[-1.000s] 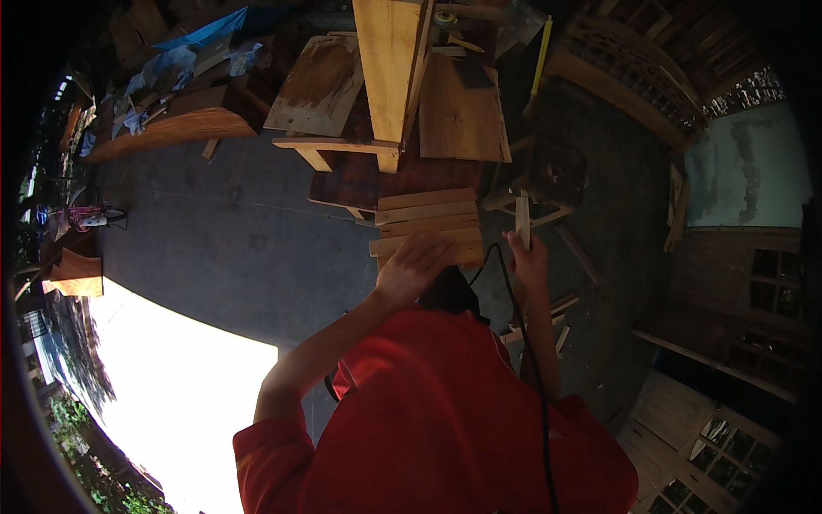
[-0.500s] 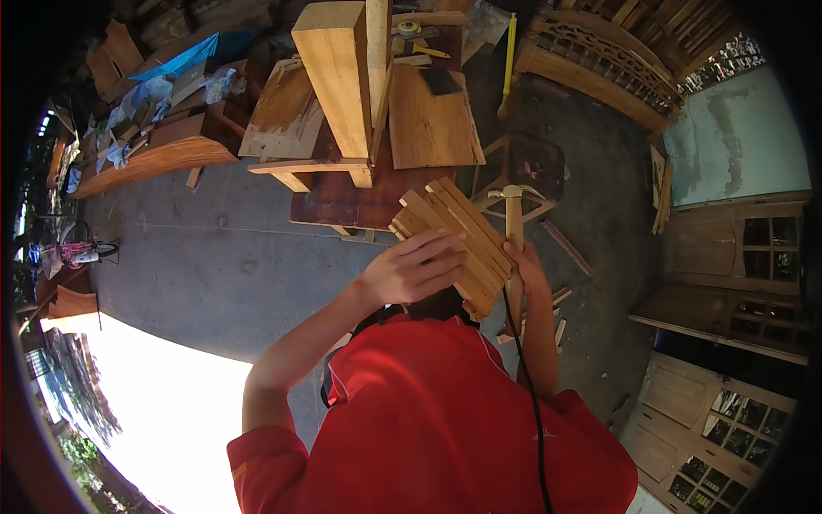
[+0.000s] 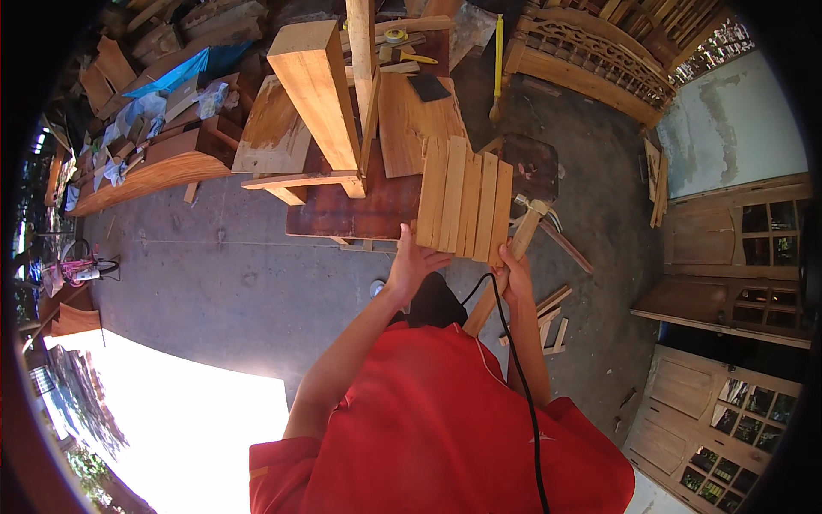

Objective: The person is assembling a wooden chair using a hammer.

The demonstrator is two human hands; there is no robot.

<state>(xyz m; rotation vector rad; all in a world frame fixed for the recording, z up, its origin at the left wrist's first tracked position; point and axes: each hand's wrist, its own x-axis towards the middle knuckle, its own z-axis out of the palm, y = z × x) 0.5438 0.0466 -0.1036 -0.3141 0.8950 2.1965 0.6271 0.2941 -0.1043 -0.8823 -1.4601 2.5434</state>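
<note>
A row of light wooden slats (image 3: pixel 467 201), lying side by side, is held up in front of me over the near right edge of the dark red table (image 3: pixel 377 214). My left hand (image 3: pixel 413 265) touches their near left corner, thumb stretched up apart from the straight fingers, which lie at the slat ends. Around the wooden handle of a claw hammer (image 3: pixel 498 287) my right hand (image 3: pixel 515 272) is closed, its fingertips against the slats' near right corner. The hammer slants with its head away from me.
An upturned wooden frame with a thick leg (image 3: pixel 317 94) stands on the table beside a flat board (image 3: pixel 415 120), a paintbrush (image 3: pixel 407 56) and a tape measure (image 3: pixel 395 36). A dark stool (image 3: pixel 527 167) is behind the hammer. Wood offcuts (image 3: pixel 552 321) lie on the floor at right. A black cable (image 3: pixel 529 385) hangs down before me.
The slats have turned more upright and moved away from me. My left hand has slid from their top face to the near corner. The hammer has tilted, its head moving right.
</note>
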